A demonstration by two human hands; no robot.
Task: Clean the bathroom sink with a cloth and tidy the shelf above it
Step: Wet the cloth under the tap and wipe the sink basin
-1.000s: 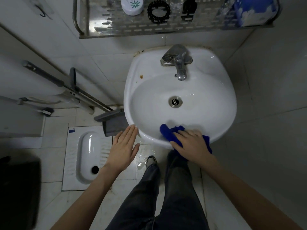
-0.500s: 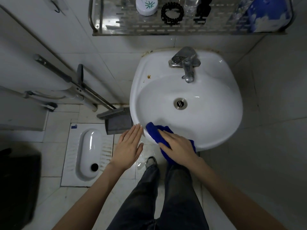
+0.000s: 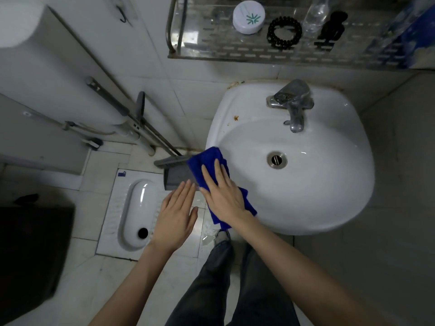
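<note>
right hand (image 3: pixel 223 196) flat, left hand (image 3: pixel 175 216) hovering open

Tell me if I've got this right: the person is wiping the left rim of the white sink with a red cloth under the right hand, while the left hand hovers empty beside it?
Nearly. The cloth is blue, not red, as the head view shows. The rest holds: the right hand presses it flat on the left rim of the white sink, and the left hand hovers open and empty beside it.

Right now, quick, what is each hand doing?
Left hand: open and flat, holding nothing, beside the sink.
Right hand: open and flat, fingers spread, pressing the blue cloth on the sink's rim.
</note>
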